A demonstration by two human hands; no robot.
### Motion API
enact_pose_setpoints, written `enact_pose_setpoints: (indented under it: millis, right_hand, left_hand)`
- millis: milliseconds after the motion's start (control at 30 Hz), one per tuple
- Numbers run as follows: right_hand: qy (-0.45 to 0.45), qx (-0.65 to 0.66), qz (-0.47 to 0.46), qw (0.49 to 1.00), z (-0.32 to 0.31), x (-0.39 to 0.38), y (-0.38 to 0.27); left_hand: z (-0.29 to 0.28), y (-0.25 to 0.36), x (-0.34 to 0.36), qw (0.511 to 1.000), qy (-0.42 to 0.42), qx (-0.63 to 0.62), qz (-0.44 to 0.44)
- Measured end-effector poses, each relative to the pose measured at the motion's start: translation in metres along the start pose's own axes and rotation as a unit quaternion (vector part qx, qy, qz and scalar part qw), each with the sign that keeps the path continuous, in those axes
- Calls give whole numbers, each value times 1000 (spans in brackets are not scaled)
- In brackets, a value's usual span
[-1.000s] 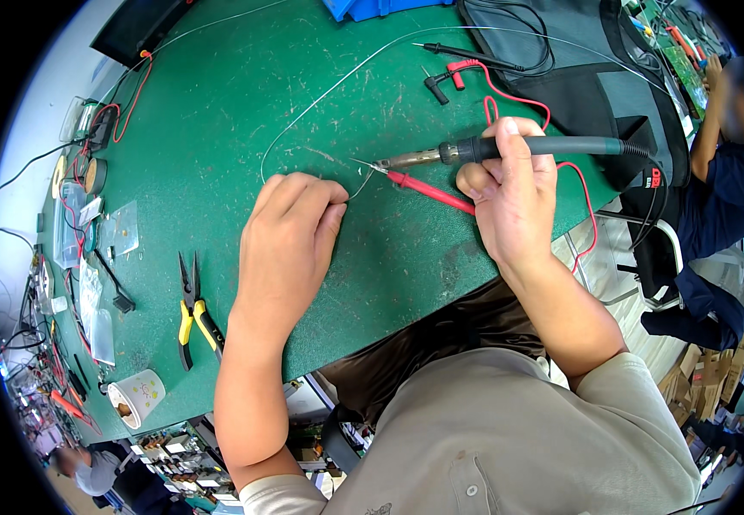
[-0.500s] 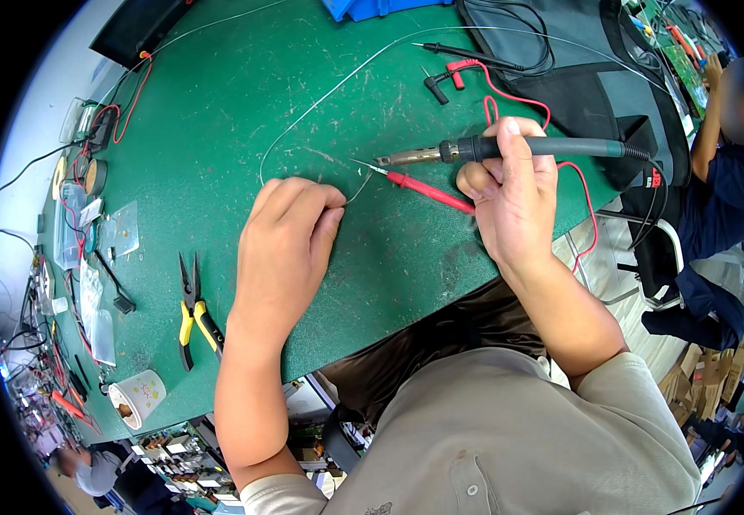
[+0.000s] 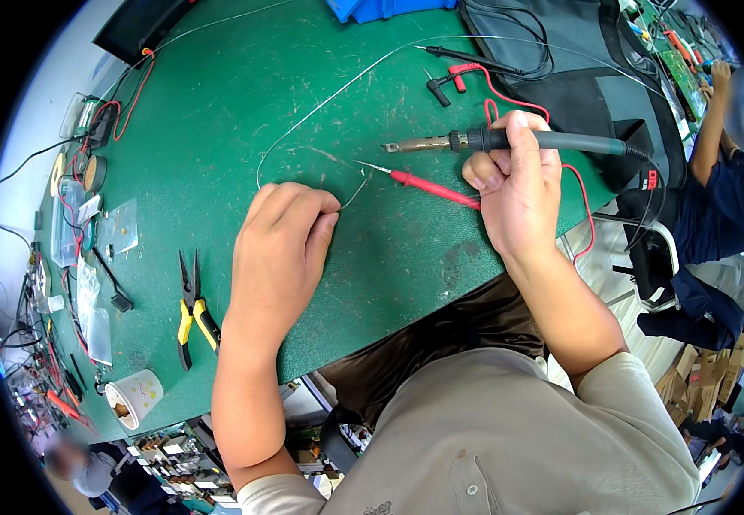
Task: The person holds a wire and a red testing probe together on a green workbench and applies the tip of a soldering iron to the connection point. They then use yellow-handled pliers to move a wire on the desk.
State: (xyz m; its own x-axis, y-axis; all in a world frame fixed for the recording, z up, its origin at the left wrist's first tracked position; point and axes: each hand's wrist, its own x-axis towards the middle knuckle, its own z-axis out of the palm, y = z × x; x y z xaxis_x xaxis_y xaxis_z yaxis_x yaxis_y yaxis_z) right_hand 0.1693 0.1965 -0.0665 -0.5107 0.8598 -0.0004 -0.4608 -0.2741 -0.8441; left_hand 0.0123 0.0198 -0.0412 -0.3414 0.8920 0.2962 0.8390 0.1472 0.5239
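Observation:
My left hand [image 3: 279, 249] rests on the green mat [image 3: 398, 283], fingers pinched on a thin wire [image 3: 355, 194] whose end reaches toward the metal tip of a red test probe [image 3: 432, 189]. My right hand [image 3: 516, 184] is closed round a soldering iron [image 3: 475, 140], its tip a little above the probe's needle, apart from it. The probe's back end runs to my right hand; whether those fingers also hold it is unclear. The long wire loops across the mat.
Yellow-black pliers [image 3: 196, 309] and a paper cup [image 3: 133, 400] lie left; cables and small parts [image 3: 97, 240] line the left edge. Black probe [image 3: 483, 60], blue bin [image 3: 389, 7] and dark bag [image 3: 604, 86] are at the back. A co-worker [image 3: 719, 206] sits right; another person [image 3: 80, 463] is lower left.
The soldering iron has moved slightly up and right, away from the probe tip. My left hand has shifted slightly left and down with the wire.

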Motion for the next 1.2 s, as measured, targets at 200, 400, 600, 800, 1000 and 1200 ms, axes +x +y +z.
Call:
enact_pose_setpoints:
  millis: [200, 400, 600, 800, 1000, 1200]
  right_hand:
    - [-8, 35, -12, 999, -3, 4, 3]
    - [11, 1, -3, 1000, 3, 7, 1]
    - [7, -2, -8, 1000, 1, 7, 3]
    - [4, -6, -18, 1000, 2, 8, 1]
    - [-12, 33, -48, 998, 4, 3, -10]
    - [-26, 6, -17, 999, 12, -22, -7]
  left_hand:
    - [-1, 0, -1, 1000, 0, -3, 4]
    - [-1, -1, -2, 1000, 4, -5, 11]
    - [-10, 2, -4, 1000, -7, -5, 16]
    - [-15, 3, -5, 1000, -18, -4, 14]
    - [-24, -1, -5, 1000, -1, 17, 15]
    - [-33, -1, -6, 1000, 11, 18, -8]
